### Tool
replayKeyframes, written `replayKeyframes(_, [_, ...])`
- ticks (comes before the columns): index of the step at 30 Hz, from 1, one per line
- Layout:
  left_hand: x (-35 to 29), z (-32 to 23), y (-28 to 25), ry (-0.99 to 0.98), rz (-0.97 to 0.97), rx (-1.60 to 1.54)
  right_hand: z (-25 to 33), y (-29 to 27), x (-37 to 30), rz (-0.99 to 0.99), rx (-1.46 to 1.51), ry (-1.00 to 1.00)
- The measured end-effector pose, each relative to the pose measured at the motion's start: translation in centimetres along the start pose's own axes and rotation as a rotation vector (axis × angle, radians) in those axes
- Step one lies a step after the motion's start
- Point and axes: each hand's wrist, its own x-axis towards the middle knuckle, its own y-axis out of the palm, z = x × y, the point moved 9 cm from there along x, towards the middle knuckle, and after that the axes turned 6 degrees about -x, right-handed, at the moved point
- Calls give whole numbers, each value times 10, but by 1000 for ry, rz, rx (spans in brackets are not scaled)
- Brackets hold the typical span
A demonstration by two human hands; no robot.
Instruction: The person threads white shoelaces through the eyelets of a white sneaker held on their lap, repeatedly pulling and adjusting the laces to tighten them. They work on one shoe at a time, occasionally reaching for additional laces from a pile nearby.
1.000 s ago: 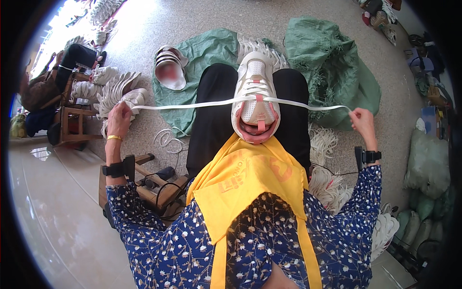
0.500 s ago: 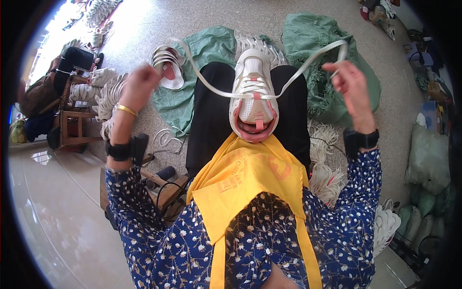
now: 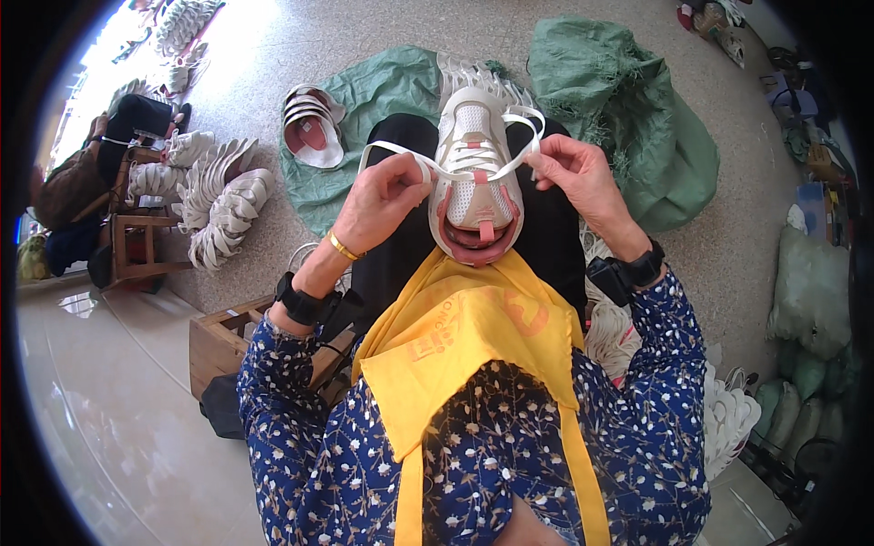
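A white and beige sneaker (image 3: pixel 469 205) with pink trim rests on my lap between my knees, its toe pointing away from me. White lacing crosses its upper part, and the two loose lengths of the shoelace (image 3: pixel 401 148) come out to either side. My left hand (image 3: pixel 387 194) is closed on the left length, left of the shoe. On the right, my right hand (image 3: pixel 575 175) pinches the other length between thumb and fingertips, close to the shoe's side. The pink-lined opening of the shoe faces me, above my yellow apron (image 3: pixel 464 328).
Green sacks (image 3: pixel 619 118) lie on the floor ahead. Stacked shoe uppers (image 3: pixel 312 127) rest on the left sack; more shoes (image 3: pixel 228 214) stand in rows farther left. A wooden box (image 3: pixel 218 350) is by my left side. Bundles of white laces (image 3: pixel 612 337) hang at my right.
Both hands have come inward and nearer the sneaker from wide apart. The lace lengths, stretched out before, now hang in slack loops beside the shoe.
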Motion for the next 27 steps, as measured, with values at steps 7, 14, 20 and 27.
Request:
replayKeyframes(7, [5, 0, 4, 73, -19, -183, 3, 17, -10, -2, 97, 24])
replayKeyframes(14, [3, -1, 6, 94, -29, -233, 4, 16, -10, -81, 36, -18])
replayKeyframes(20, [4, 1, 5, 95, -48, -258, 8, 15, -12, -109, -176, -82])
replayKeyframes(27, [5, -1, 3, 145, -87, -359, 69, 42, -19, -95, -689, -424])
